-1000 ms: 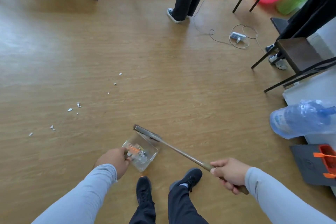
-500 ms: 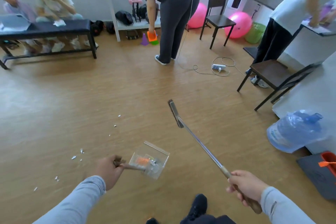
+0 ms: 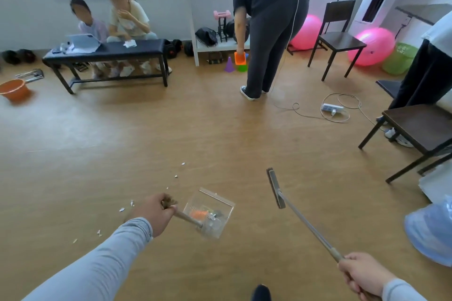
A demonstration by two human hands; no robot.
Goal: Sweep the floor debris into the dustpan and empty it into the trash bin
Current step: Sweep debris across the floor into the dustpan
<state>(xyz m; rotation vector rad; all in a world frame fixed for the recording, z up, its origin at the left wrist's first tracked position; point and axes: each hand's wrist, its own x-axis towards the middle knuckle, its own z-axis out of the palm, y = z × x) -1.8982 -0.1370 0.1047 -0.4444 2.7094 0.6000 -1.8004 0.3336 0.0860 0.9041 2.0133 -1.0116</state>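
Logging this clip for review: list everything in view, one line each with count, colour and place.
dustpan: 1, clear, bottom centre, holding debris
broom: 1, brown, right of dustpan
paper scraps: several, white, floor at left
bench: 1, black, back left
bucket: 1, orange, far left
exercise balls: 2, pink, back right
chairs: 2, dark, right
power strip: 1, white, floor at right
water jug: 1, blue, right edge
other people: 4, background
left hand: grip on dustpan handle
right hand: grip on broom handle
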